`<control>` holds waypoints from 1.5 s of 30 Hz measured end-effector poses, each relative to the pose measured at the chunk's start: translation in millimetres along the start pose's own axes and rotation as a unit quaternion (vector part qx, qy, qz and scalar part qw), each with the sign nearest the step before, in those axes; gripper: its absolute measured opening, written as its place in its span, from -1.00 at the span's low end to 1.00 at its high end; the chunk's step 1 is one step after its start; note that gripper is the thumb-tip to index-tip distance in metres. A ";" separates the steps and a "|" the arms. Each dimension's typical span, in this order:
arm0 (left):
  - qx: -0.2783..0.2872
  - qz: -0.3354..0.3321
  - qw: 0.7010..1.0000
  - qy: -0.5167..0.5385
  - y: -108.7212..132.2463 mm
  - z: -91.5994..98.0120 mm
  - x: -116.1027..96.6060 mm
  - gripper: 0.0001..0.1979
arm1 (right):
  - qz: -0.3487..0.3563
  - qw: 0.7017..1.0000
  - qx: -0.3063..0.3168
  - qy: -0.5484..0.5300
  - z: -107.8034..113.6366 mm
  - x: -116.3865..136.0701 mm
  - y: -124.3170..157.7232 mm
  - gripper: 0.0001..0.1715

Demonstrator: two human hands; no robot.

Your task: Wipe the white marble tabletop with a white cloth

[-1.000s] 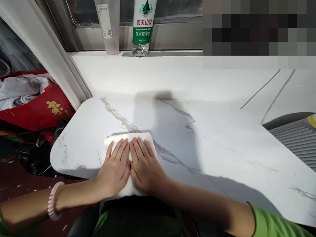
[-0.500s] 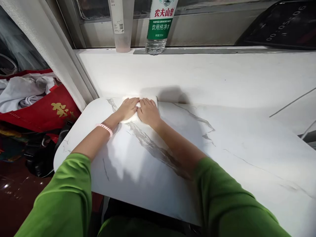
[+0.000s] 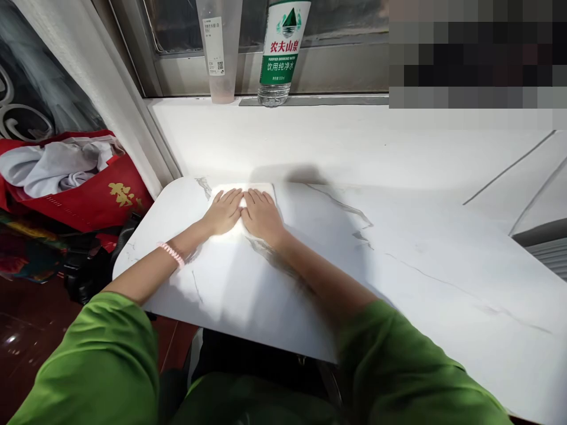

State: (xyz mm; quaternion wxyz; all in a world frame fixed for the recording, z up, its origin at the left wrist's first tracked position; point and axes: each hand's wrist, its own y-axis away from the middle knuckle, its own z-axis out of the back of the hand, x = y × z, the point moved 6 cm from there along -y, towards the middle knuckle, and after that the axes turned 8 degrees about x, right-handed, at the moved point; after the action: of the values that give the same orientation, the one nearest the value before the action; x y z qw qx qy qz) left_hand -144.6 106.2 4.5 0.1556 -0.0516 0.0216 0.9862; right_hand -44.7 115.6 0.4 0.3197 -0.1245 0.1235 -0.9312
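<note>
A white folded cloth (image 3: 230, 238) lies on the marble-patterned white table (image 3: 425, 319) near its back edge. My left hand (image 3: 225, 212) rests flat on the cloth's left part, fingers stretched out; a pink coiled band (image 3: 171, 254) circles that wrist. Beside it, my right hand (image 3: 261, 217) presses flat on the cloth's right part, also with fingers extended. The thumbs of both hands nearly meet in the middle. Much of the cloth is hidden under the palms.
On the sill behind stand a translucent plastic cup (image 3: 229, 65) and a water bottle (image 3: 282, 56). At the left, a red bag (image 3: 95, 198) holds white fabric (image 3: 48, 168). A blurred-out patch covers the top right. A pale curtain (image 3: 84, 77) hangs at the left.
Both hands and the cloth have shifted a little toward me, away from the wall. The hands now lie flatter on the cloth. The view has tilted slightly.
</note>
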 end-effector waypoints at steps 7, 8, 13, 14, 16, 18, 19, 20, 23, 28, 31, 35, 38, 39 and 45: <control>0.003 -0.012 1.000 0.008 131.3 4.0 16.8 -0.43 | 0.034 0.996 0.071 -0.034 7.7 111.5 52.5 -0.31; 0.001 -0.007 1.000 0.012 149.7 5.3 23.3 -0.43 | 0.039 0.994 0.088 -0.044 8.2 128.5 55.7 -0.30; -0.006 0.031 0.999 0.022 221.1 12.0 55.8 -0.43 | 0.091 0.985 0.122 -0.083 11.1 199.5 61.9 -0.25; -0.006 0.036 0.999 0.024 229.1 13.3 60.6 -0.42 | 0.097 0.984 0.126 -0.085 10.8 208.0 61.7 -0.25; -0.003 0.040 0.999 0.028 237.8 15.9 68.1 -0.43 | 0.100 0.982 0.134 -0.088 9.6 218.7 59.7 -0.25; 0.001 0.039 0.999 0.033 237.1 17.8 74.1 -0.43 | 0.096 0.982 0.136 -0.092 8.0 221.7 54.4 -0.25; 0.004 0.037 0.999 0.034 233.6 18.4 77.0 -0.43 | 0.093 0.982 0.134 -0.094 7.0 220.9 50.2 -0.26; 0.006 0.037 0.999 0.036 228.2 18.7 80.5 -0.43 | 0.088 0.983 0.130 -0.095 5.7 218.8 44.7 -0.26; 0.006 0.043 0.998 0.035 202.9 19.3 94.1 -0.43 | 0.065 0.987 0.109 -0.093 -1.1 205.9 20.0 -0.31; -0.002 0.050 0.998 0.028 138.3 21.3 121.4 -0.43 | 0.039 0.994 0.070 -0.080 -19.3 170.4 -35.9 -0.44; -0.001 0.043 0.999 0.024 93.0 21.4 136.1 -0.45 | 0.030 0.996 0.054 -0.069 -29.0 144.6 -67.6 -0.47; -0.008 0.027 0.999 0.021 35.8 21.4 151.5 -0.45 | 0.008 0.998 0.034 -0.060 -38.1 111.4 -101.7 -0.50; -0.016 0.007 0.999 0.031 5.7 23.6 157.0 -0.46 | -0.021 0.998 0.014 -0.062 -43.1 91.9 -119.6 -0.53; -0.016 -0.001 0.999 0.035 -0.7 24.6 157.5 -0.47 | -0.030 0.997 0.008 -0.064 -44.7 87.3 -123.8 -0.53; -0.004 -0.004 1.000 0.027 -7.4 25.9 155.8 -0.46 | -0.027 0.997 -0.017 -0.064 -49.6 79.2 -129.2 -0.54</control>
State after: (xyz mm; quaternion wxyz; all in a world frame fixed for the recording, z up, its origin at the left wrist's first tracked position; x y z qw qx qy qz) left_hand -292.2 162.3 13.1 0.1589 -0.0793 0.0218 0.9839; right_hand -193.6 172.3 6.0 0.2991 -0.1927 0.1151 -0.9274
